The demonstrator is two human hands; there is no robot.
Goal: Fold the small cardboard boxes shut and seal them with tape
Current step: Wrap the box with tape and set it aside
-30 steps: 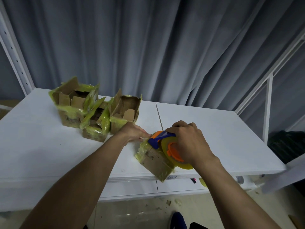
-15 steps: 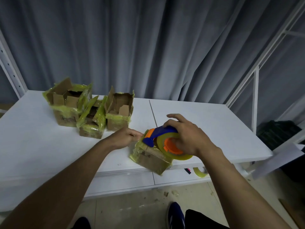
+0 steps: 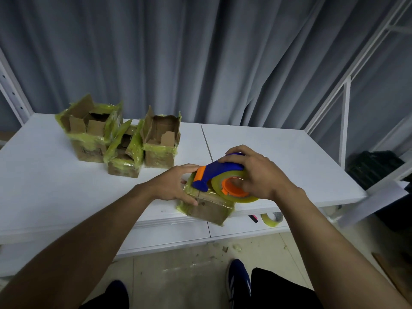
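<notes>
My right hand (image 3: 260,175) is wrapped over the dispenser (image 3: 219,172), fingers curled across its blue handle and the palm against the orange hub, so it is closed on the tool. The yellowish tape roll (image 3: 234,190) sits on that hub, its lower edge touching the top of the box (image 3: 206,206). My left hand (image 3: 172,185) lies half open against the box's left side and top, fingers spread along the edge, thumb pressing near the flap seam; it steadies the box rather than gripping it.

The box is closed, wrapped in yellowish tape, and sits tilted at the table's (image 3: 278,152) near edge, one corner overhanging. From the box, three open boxes (image 3: 121,141) stand clustered at 10 o'clock, touching one another, flaps up and tape around their sides.

At 4 o'clock from the box, on the shelf under the tabletop, lies a spare roll (image 3: 272,218) with a small pink object (image 3: 253,218) just beside it. A grey curtain (image 3: 200,52) hangs behind the table. At 6 o'clock, a blue shoe (image 3: 238,278) stands on the littered floor.
</notes>
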